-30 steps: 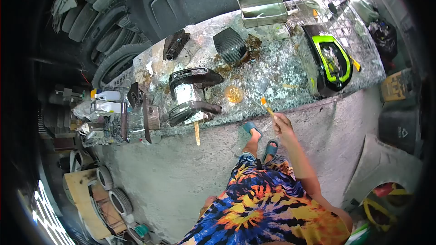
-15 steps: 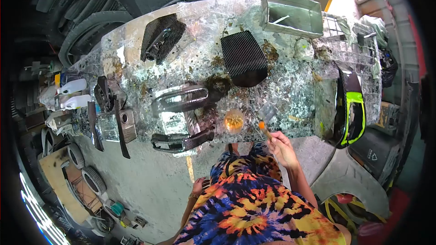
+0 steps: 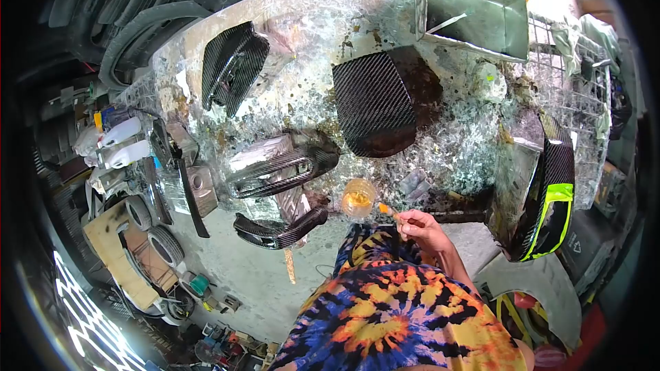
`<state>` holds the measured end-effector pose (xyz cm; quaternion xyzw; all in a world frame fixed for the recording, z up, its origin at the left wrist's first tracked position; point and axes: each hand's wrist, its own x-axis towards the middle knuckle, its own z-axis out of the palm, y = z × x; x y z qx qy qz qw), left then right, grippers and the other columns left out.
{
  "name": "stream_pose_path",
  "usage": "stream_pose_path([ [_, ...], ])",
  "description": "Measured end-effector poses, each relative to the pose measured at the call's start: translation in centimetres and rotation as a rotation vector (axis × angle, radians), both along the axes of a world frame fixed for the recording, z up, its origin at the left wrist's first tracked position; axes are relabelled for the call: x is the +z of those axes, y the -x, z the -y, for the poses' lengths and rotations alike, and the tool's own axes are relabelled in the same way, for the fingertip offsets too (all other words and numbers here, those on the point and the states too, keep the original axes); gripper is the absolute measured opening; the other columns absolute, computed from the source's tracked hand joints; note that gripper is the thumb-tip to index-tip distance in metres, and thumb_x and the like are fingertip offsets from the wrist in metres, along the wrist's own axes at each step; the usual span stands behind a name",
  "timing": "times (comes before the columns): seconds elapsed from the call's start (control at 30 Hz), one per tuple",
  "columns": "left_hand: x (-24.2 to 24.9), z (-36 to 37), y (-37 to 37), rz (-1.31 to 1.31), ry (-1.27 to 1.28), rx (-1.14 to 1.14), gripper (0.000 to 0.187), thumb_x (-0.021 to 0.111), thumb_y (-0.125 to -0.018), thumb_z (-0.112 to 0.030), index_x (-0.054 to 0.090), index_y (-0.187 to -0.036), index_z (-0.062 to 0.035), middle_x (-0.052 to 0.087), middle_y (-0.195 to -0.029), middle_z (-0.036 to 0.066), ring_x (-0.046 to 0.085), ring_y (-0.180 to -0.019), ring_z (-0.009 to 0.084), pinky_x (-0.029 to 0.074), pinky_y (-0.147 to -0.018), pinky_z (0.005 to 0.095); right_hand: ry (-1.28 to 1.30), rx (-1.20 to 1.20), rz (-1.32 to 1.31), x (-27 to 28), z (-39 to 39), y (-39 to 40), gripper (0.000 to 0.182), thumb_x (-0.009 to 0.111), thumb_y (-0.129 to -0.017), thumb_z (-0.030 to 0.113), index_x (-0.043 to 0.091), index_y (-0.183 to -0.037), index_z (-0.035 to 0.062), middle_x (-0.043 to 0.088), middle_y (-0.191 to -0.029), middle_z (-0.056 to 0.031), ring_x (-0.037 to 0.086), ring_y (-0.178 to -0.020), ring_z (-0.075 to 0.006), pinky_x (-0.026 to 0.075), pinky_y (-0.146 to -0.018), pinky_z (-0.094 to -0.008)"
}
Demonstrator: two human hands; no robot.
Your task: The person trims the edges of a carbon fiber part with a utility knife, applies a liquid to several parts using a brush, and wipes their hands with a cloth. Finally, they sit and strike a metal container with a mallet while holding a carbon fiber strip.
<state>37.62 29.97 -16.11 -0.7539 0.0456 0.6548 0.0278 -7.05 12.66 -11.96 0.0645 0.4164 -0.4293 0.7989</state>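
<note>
My right hand (image 3: 423, 231) is closed around the handle of a small brush (image 3: 389, 212) with an orange tip. That tip points left, close beside a clear plastic cup (image 3: 358, 198) with amber liquid in it, and the two look apart. A small greyish clear object (image 3: 414, 185) lies on the bench just beyond the brush. Farther back rests a black carbon fibre panel (image 3: 375, 103) with a rounded front end and a glossy surface. My left hand is out of sight.
The stained workbench (image 3: 313, 34) holds a carbon fibre part (image 3: 234, 69), a slotted carbon piece (image 3: 285, 168) and a curved one (image 3: 282, 229). A metal tray (image 3: 474, 17) sits at the back right. A black part with a lime-green section (image 3: 553, 213) overhangs the right edge.
My right hand has brought the brush lower and leftward, nearer the cup. My left hand has left the view. The camera has shifted, so the bench appears closer.
</note>
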Motion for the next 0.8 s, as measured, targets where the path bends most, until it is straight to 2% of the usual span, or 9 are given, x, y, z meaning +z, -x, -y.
stream_pose_path([
  [0.23,1.6,-0.2,1.0,0.034,0.014,0.018,0.042,0.048,-0.091,-0.034,0.05,-0.12,-0.0032,0.062,-0.109,0.015,0.062,-0.097,0.0272,0.05,-0.081,0.0395,0.086,0.023,-0.01,0.4,0.0,0.5,0.024,0.06,-0.087,0.01,0.051,-0.109,0.0067,0.055,-0.079,-0.0018,0.049,-0.063,-0.0094,0.041,-0.059,-0.0231],
  [0.27,1.7,-0.4,1.2,0.032,0.023,0.022,0.042,0.048,-0.091,-0.035,0.05,-0.119,-0.0032,0.062,-0.109,0.015,0.062,-0.097,0.0272,0.05,-0.081,0.0395,0.09,0.008,-0.001,0.5,-0.2,0.4,0.025,0.057,-0.089,0.009,0.047,-0.111,0.0095,0.046,-0.072,0.0025,0.042,-0.058,-0.0063,0.035,-0.054,-0.022],
  [0.3,1.7,-0.6,1.4,0.031,0.033,0.027,0.042,0.049,-0.091,-0.035,0.05,-0.119,-0.0033,0.062,-0.109,0.015,0.062,-0.097,0.0272,0.05,-0.081,0.0395,0.099,0.015,-0.003,0.7,-0.4,0.5,0.025,0.057,-0.089,0.009,0.047,-0.111,0.0095,0.046,-0.072,0.0025,0.042,-0.058,-0.0063,0.035,-0.054,-0.022],
  [0.4,1.5,-1.3,2.0,0.023,0.068,0.04,0.042,0.049,-0.091,-0.035,0.05,-0.119,-0.0034,0.062,-0.109,0.015,0.062,-0.097,0.0272,0.05,-0.081,0.0396,0.108,-0.035,0.097,1.0,-0.5,0.8,0.026,0.05,-0.088,0.006,0.044,-0.112,0.0105,0.033,-0.07,0.0066,0.029,-0.055,-0.0026,0.026,-0.049,-0.0199],
  [0.5,0.8,-2.1,2.5,0.011,0.113,0.056,0.042,0.049,-0.091,-0.035,0.05,-0.119,-0.0036,0.062,-0.109,0.015,0.062,-0.097,0.0271,0.05,-0.081,0.0396,0.21,-0.038,0.125,1.2,-0.7,0.9,0.031,0.051,-0.087,0.006,0.044,-0.117,0.0112,0.034,-0.069,0.0062,0.03,-0.055,-0.0037,0.025,-0.048,-0.0196],
  [0.53,0.6,-2.2,2.6,0.006,0.131,0.067,0.042,0.049,-0.091,-0.035,0.05,-0.119,-0.0036,0.062,-0.109,0.015,0.062,-0.097,0.0271,0.05,-0.081,0.0396,0.193,-0.081,0.135,1.9,-0.6,0.7,0.028,0.051,-0.086,0.006,0.047,-0.114,0.0079,0.035,-0.07,0.006,0.03,-0.055,-0.0033,0.025,-0.049,-0.0193],
  [0.67,-0.5,-4.1,1.9,-0.004,0.185,0.1,0.042,0.049,-0.091,-0.035,0.05,-0.119,-0.0038,0.062,-0.109,0.015,0.062,-0.096,0.0271,0.05,-0.081,0.0397,0.213,0.099,0.05,2.7,-1.7,0.1,0.018,0.051,-0.089,0.011,0.054,-0.103,0.0008,0.032,-0.065,0.0089,0.028,-0.052,-0.0012,0.022,-0.047,-0.0174],
  [0.77,-1.1,-4.5,0.4,-0.013,0.207,0.139,0.043,0.049,-0.091,-0.036,0.05,-0.119,-0.0039,0.062,-0.109,0.015,0.062,-0.096,0.0271,0.05,-0.081,0.0398,0.262,0.296,-0.102,1.9,-4.6,-0.7,0.016,0.052,-0.091,0.013,0.055,-0.102,0.0009,0.033,-0.063,0.0096,0.029,-0.05,-0.0011,0.022,-0.045,-0.0176],
  [0.8,-1.3,-4.6,-0.4,-0.019,0.209,0.151,0.043,0.049,-0.091,-0.036,0.05,-0.119,-0.0039,0.062,-0.109,0.015,0.062,-0.096,0.0271,0.05,-0.081,0.0398,0.237,0.295,-0.052,1.3,-5.8,-1.1,0.015,0.054,-0.091,0.014,0.057,-0.098,0.0022,0.036,-0.063,0.0092,0.029,-0.049,-0.001,0.023,-0.044,-0.018],
])
